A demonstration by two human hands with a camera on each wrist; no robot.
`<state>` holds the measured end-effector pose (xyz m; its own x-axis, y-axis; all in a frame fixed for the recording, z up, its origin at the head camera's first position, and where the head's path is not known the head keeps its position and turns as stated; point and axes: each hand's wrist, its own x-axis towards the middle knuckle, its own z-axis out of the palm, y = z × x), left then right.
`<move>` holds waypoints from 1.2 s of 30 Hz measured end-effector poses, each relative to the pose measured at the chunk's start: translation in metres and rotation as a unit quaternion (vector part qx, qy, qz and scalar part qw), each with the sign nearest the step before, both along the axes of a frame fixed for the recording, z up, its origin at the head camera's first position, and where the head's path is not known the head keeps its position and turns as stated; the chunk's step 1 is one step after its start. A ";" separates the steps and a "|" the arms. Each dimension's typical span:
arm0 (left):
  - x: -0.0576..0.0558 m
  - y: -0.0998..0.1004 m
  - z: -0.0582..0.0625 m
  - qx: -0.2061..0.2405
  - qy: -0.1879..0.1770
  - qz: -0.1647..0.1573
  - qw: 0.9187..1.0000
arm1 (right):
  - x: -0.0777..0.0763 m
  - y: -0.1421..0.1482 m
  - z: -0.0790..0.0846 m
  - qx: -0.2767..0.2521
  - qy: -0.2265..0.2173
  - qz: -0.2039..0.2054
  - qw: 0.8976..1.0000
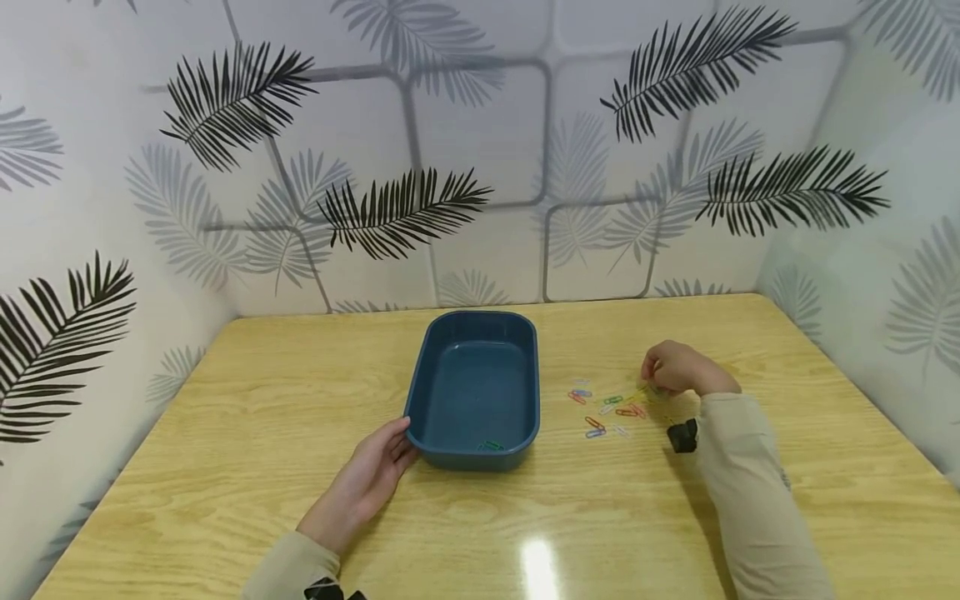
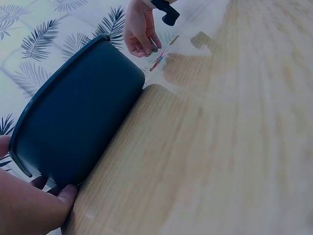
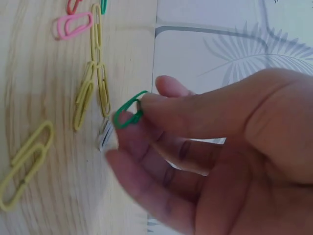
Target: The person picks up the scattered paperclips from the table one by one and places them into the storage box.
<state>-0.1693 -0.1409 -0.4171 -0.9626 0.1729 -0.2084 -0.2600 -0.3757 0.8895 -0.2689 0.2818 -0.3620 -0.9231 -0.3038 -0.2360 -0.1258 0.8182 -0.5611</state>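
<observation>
My left hand (image 1: pixel 377 468) grips the near left corner of a dark blue plastic bin (image 1: pixel 476 461), thumb at its rim and other fingers low against its side. Inside the near end of the bin lies a green paper clip (image 1: pixel 492 446). Thumb and forefinger of my right hand (image 3: pixel 195 132) pinch another green paper clip (image 3: pixel 128 111) above the table. Below it in the right wrist view are several yellow paper clips (image 3: pixel 84 100), a white one (image 3: pixel 105 135) and a pink one (image 3: pixel 73 24).
More loose paper clips in red, blue and other colours, such as an orange-red one (image 1: pixel 594 423), are scattered between the bin and my right hand. The wooden table (image 1: pixel 300 367) meets a leaf-patterned wall (image 1: pixel 480 150) at the back.
</observation>
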 end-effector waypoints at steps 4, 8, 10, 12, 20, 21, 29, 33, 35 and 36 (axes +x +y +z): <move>0.000 0.000 -0.001 -0.002 -0.001 0.002 1.000 | 0.000 -0.001 0.000 -0.038 0.017 0.008 0.999; -0.001 0.000 -0.001 -0.002 0.003 0.000 1.000 | 0.000 -0.002 0.001 -0.046 0.033 0.017 0.998; -0.002 0.000 -0.001 -0.004 0.005 -0.001 1.000 | 0.000 -0.002 0.002 -0.048 0.030 0.017 0.998; -0.001 0.001 -0.001 -0.005 0.005 0.001 1.000 | 0.000 -0.002 0.002 -0.046 0.027 0.014 0.998; -0.002 0.001 -0.003 -0.010 0.003 0.010 1.000 | -0.002 -0.002 0.001 -0.039 0.038 0.002 0.999; -0.002 0.001 -0.003 -0.011 0.003 0.010 1.000 | -0.002 -0.002 0.001 -0.041 0.039 0.000 0.998; 0.000 0.001 -0.004 -0.006 -0.005 0.013 1.000 | -0.001 -0.005 0.000 -0.073 0.026 -0.014 0.997; -0.001 0.001 -0.004 -0.006 -0.002 0.014 1.000 | -0.001 -0.007 0.000 -0.082 0.033 -0.012 0.996; -0.002 0.001 -0.004 -0.005 -0.001 0.014 1.000 | 0.000 -0.009 0.001 -0.084 0.037 -0.011 0.996; -0.002 0.001 -0.004 -0.004 -0.002 0.014 1.000 | 0.000 -0.009 0.001 -0.088 0.036 -0.011 0.995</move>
<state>-0.1709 -0.1395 -0.4213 -0.9664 0.1438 -0.2133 -0.2526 -0.3750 0.8919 -0.2691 0.2724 -0.3613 -0.9426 -0.3140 -0.1137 -0.1541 0.7110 -0.6861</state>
